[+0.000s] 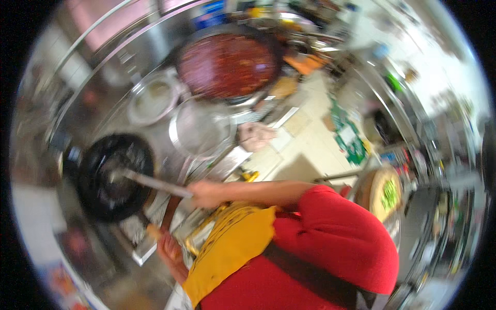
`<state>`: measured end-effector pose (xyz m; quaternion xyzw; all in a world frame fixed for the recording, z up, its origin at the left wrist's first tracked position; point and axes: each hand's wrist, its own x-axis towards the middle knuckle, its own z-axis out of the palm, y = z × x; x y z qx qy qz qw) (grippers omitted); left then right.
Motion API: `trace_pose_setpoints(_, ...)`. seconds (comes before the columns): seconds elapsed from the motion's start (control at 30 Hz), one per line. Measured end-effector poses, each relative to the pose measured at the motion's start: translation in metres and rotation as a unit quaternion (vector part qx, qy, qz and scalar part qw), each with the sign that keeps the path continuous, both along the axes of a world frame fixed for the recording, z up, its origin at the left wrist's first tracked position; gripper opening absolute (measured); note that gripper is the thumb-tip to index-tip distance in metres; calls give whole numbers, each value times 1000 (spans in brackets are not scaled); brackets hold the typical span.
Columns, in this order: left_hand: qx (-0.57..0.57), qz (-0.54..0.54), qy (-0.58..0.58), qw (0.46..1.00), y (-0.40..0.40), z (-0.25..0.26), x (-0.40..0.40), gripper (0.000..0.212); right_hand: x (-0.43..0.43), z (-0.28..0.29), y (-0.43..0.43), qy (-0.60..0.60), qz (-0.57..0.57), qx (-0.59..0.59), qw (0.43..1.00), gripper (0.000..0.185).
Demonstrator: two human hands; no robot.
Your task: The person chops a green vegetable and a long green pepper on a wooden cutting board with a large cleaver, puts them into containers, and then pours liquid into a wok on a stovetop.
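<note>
On the left stands a black wok (91, 190), with a wet, shiny inside and a small amount of something unclear at its bottom. My left hand (170, 250) grips the wok's handle, whose light wooden-looking end (154, 231) shows just above my fingers. In my right hand (207, 193) is the long handle of a metal ladle (157, 185). The ladle's head reaches into the wok and is blurred. A yellow apron (236, 248) hangs in front of me, close to both forearms.
A large pan of red, oily food (226, 66) sits at the back. Nearer are a pale basin of cloudy liquid (155, 97), a round metal strainer or bowl (201, 130) and a crumpled cloth (255, 136). Chopped greens (390, 195) lie on a round board at right.
</note>
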<state>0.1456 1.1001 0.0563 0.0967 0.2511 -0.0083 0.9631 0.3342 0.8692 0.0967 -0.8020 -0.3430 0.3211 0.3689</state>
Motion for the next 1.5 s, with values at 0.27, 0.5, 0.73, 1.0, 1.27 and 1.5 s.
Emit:
trace_pose_setpoints(0.27,170,-49,55,983,-7,21,21,24,5,1,-8,-32,25,3,999,22)
trace_pose_setpoints(0.5,409,-105,119,899,-20,38,33,29,8,-15,-6,1,-27,-26,999,24)
trace_pose_setpoints(0.73,580,-140,293,747,-74,95,58,43,11,1,-22,23,21,7,999,31)
trace_pose_setpoints(1.0,524,-110,183,824,-23,57,50,48,9,6,-13,20,-54,-54,997,33)
trace_pose_setpoints(1.27,178,-57,13,982,-9,33,27,33,-1,11,-10,229,-94,0,969,13)
trace_pose_setpoints(1.5,10,11,-81,997,-5,-30,23,15,-9,-1,9,343,-137,29,929,17)
